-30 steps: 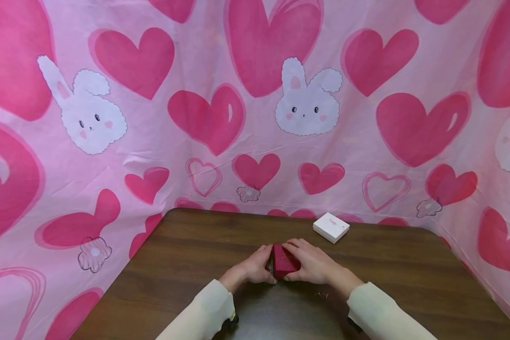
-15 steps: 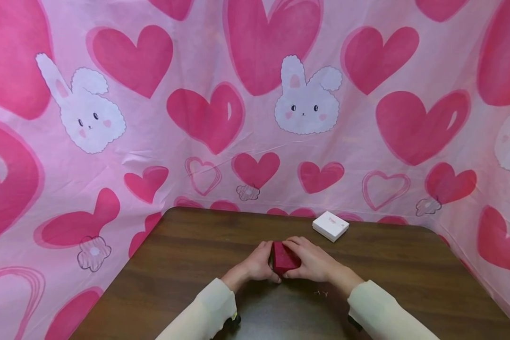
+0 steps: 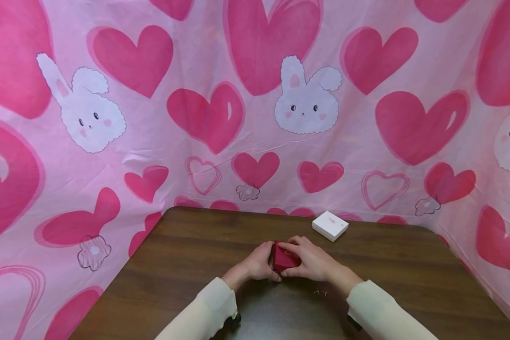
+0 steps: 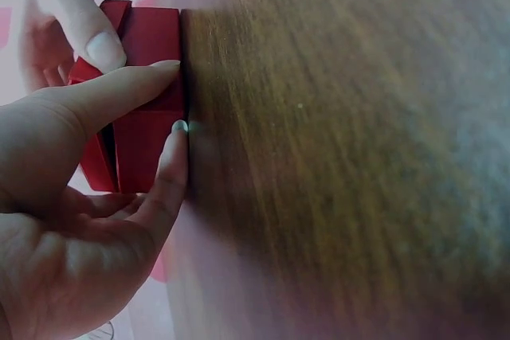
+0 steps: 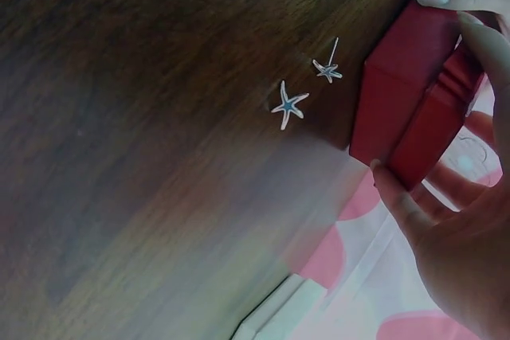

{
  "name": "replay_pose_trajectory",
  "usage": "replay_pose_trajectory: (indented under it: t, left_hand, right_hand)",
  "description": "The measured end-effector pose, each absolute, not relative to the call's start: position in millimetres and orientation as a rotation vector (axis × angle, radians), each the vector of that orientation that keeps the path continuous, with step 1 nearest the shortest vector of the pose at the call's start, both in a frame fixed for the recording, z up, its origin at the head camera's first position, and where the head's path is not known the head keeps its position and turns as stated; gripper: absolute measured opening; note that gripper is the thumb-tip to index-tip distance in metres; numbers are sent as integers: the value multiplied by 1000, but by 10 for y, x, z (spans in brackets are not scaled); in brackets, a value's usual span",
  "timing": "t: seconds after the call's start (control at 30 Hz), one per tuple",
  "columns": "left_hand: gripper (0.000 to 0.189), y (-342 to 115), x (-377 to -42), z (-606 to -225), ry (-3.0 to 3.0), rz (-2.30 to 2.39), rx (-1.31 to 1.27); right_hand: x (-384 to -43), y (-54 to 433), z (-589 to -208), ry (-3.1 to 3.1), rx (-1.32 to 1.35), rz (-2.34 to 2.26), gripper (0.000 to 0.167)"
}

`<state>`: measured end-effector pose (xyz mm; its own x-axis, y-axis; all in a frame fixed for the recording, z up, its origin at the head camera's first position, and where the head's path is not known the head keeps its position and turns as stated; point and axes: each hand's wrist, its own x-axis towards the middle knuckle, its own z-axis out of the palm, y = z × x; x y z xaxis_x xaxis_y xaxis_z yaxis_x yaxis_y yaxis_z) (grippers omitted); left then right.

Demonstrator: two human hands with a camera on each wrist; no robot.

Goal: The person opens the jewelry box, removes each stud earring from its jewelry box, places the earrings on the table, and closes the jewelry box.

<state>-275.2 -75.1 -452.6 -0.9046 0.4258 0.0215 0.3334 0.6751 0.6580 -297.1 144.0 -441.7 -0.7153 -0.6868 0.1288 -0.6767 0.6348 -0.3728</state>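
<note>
A small red jewelry box (image 3: 285, 259) sits on the wooden table between the two hands. My left hand (image 3: 259, 262) grips its lower part from the left, thumb along the near side in the left wrist view. From the right, my right hand (image 3: 316, 260) holds the upper part, fingers over the top and thumb at the near side. The lid (image 4: 97, 161) sits slightly tilted, with a dark gap between it and the base (image 4: 147, 149). Two starfish-shaped earrings, one flat earring (image 5: 288, 106) and one earring with its post up (image 5: 327, 71), lie beside the box. The box's inside is hidden.
A flat white box (image 3: 330, 225) with small lettering lies on the brown table (image 3: 204, 236) toward the back right. A pink cloth (image 3: 255, 137) with hearts and rabbits hangs behind the table and along its sides.
The right hand's fingers have shifted further onto the top of the red box. The left hand keeps its grip almost unchanged. The earrings and white box have stayed where they were.
</note>
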Motion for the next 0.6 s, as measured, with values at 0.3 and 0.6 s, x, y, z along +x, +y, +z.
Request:
replay_pose_trajectory:
  t: [0.3, 0.6]
  left_hand:
    - [73, -755, -2764, -4528, 2720, 1037, 656]
    - [71, -748, -2768, -4556, 2706, 1051, 614]
  right_hand:
    - [-2946, 1423, -4397, 2832, -1228, -578, 71]
    - [-2921, 1418, -4372, 2851, -1237, -546, 71]
